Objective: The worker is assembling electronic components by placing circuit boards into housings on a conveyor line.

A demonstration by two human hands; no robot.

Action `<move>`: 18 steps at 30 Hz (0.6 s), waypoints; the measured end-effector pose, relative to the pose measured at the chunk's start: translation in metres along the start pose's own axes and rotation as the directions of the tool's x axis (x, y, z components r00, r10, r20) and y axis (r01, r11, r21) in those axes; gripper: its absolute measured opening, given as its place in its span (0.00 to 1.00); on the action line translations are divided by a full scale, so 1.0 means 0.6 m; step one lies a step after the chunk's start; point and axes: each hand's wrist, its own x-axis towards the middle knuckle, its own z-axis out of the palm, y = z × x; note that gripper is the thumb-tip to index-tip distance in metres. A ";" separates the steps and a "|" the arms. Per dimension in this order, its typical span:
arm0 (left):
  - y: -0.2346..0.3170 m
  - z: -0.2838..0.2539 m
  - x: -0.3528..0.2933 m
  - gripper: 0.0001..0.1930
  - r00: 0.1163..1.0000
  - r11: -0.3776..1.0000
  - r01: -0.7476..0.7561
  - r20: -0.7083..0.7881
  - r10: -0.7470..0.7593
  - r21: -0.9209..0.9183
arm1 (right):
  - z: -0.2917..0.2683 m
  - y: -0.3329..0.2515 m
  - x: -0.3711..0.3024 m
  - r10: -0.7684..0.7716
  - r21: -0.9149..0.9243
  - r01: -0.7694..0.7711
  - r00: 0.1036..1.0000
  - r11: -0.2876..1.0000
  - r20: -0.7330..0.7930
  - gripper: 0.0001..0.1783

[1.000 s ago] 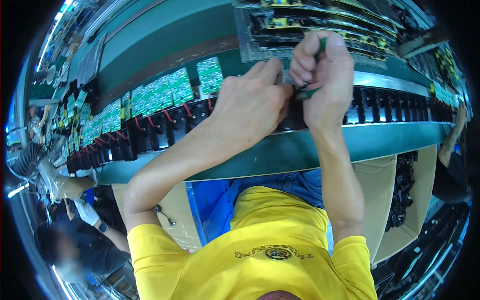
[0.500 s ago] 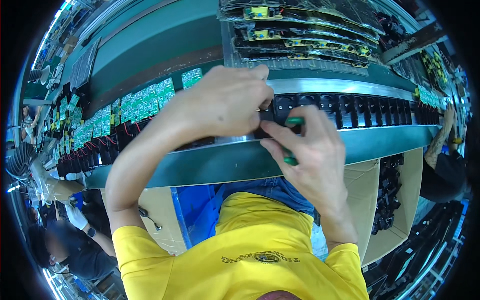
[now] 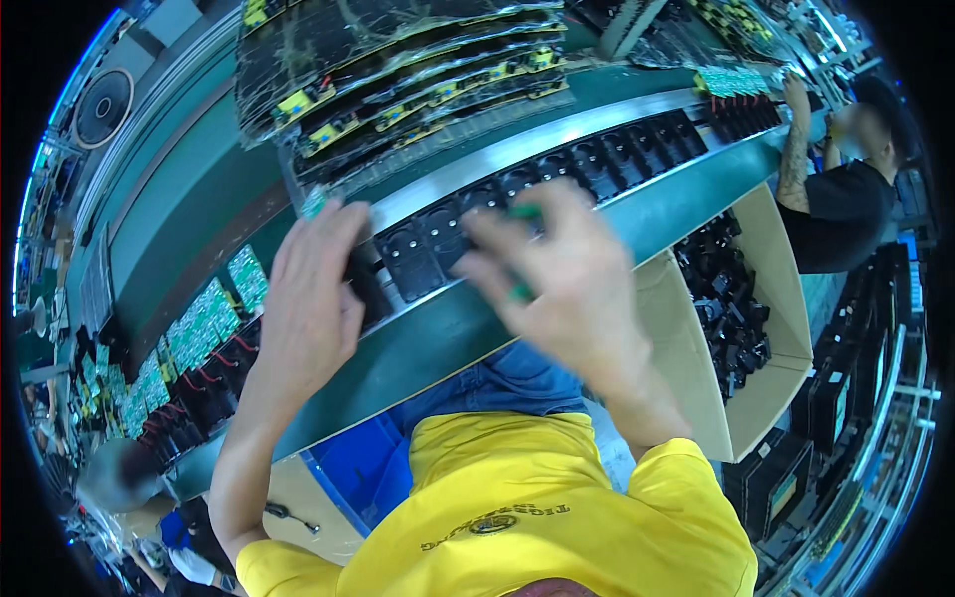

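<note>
- Head view: the right hand [image 3: 572, 284] is over the row of black housings [image 3: 406, 251], blurred at the fingertips.
- Its fingers curl around a green-handled tool [image 3: 527, 212], whose green ends show in two places among them; the tool's working end cannot be made out.
- The thumb and forefinger reach toward the left part of the row, a narrow gap between their tips; whether they touch a housing cannot be told.
- The left hand [image 3: 316, 289] is at the left end of these housings, back of the hand up, fingers close together and pointing away from the body, thumb just beside a dark part. Whether it grips anything cannot be told.
- The housings stand side by side along the near edge of the green workbench [image 3: 423, 348], in front of a bright metal strip [image 3: 438, 194].
- Left of the left hand, green circuit boards [image 3: 204, 323] line up, with red wires [image 3: 204, 376] below them.
- Beyond the strip lie stacked dark sheets [image 3: 398, 60] with yellow components along their edges.
- At right, a cardboard box [image 3: 786, 289] holds black parts [image 3: 721, 308]; a co-worker [image 3: 841, 214] in dark clothing is past it.
</note>
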 end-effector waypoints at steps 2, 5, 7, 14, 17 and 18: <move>-0.011 -0.021 -0.026 0.37 0.999 0.991 0.004 0.045 -0.010 0.134 | -0.028 0.087 0.011 0.161 -0.153 -0.181 0.978 0.972 -0.137 0.14; -0.035 -0.041 -0.075 0.31 0.993 0.978 0.031 0.105 -0.054 0.206 | -0.046 0.207 0.045 0.425 -0.342 -0.462 0.887 0.818 -0.180 0.16; -0.054 -0.045 -0.114 0.23 0.992 0.987 0.059 0.099 -0.075 0.152 | -0.064 0.310 0.033 0.554 -0.310 -0.581 0.813 0.753 -0.178 0.22; -0.045 -0.016 -0.127 0.15 0.996 0.990 0.051 -0.079 -0.041 0.132 | -0.100 0.531 -0.018 0.528 -0.471 -0.432 0.845 0.769 0.086 0.29; -0.050 -0.028 -0.147 0.15 0.994 0.989 0.080 -0.087 -0.069 0.124 | -0.052 0.494 0.004 0.551 -0.465 -0.451 0.829 0.761 0.098 0.28; -0.054 -0.032 -0.151 0.15 0.992 0.987 0.102 -0.081 -0.092 0.127 | -0.045 0.484 0.006 0.519 -0.458 -0.422 0.849 0.782 0.104 0.27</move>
